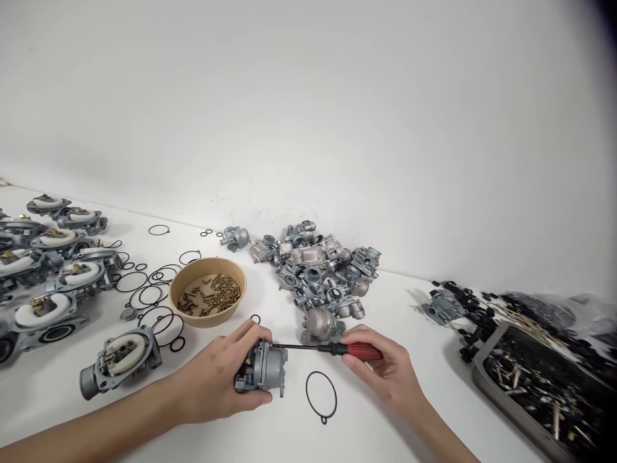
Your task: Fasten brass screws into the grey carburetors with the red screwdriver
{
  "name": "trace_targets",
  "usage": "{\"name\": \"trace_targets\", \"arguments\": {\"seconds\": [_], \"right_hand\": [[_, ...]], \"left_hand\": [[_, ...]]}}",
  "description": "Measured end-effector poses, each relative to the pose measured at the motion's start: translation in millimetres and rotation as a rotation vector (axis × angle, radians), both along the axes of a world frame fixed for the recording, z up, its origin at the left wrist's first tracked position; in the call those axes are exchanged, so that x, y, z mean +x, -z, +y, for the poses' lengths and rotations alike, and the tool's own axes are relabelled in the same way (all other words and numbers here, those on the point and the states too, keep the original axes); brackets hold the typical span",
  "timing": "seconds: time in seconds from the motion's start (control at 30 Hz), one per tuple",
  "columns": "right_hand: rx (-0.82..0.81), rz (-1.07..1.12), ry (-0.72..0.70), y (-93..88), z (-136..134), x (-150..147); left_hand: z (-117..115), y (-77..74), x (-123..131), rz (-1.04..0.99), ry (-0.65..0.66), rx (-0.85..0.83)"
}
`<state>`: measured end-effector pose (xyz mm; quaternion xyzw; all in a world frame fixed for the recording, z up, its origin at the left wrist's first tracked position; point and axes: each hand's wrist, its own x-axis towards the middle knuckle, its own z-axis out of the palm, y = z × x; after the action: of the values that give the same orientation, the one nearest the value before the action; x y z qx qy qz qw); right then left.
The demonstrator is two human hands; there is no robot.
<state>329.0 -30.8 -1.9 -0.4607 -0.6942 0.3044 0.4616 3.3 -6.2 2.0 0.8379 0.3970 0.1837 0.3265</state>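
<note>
My left hand (224,370) is closed round a grey metal carburetor (272,370), which lies on its side with its rounded bowl facing right. In my right hand (385,366) is a screwdriver (364,351) with a red handle and a thin dark shaft. Its tip meets the upper edge of the carburetor's bowl flange, close to my left fingertips; the screw itself is too small to make out. A black rubber gasket ring (321,397) with a small loop lies on the table just below the screwdriver.
A tan bowl (234,270) of brass-coloured screws stands left of centre, beside scattered black O-rings (131,281). Open carburetors with white floats (128,354) fill the left. Assembled carburetors (313,270) are heaped behind my hands. A metal tray (506,402) of small parts sits right.
</note>
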Motion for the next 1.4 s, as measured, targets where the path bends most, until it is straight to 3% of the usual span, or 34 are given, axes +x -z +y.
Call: {"name": "trace_targets", "arguments": {"seconds": [0.4, 0.67, 0.93, 1.4], "right_hand": [[-0.036, -0.001, 0.080, -8.1, 0, 1], [0.049, -0.091, 0.020, -1.5, 8, 14], [0.143, -0.172, -0.085, -11.3, 12, 15], [0.085, -0.133, 0.034, -13.2, 7, 11]], "left_hand": [[1, 1.1, 0, -0.003, 0.012, -0.012], [1, 0.0, 0, -0.011, 0.027, -0.010], [1, 0.6, 0, -0.021, 0.032, 0.007], [2, 6.5, -2, -0.033, 0.037, 0.011]]}}
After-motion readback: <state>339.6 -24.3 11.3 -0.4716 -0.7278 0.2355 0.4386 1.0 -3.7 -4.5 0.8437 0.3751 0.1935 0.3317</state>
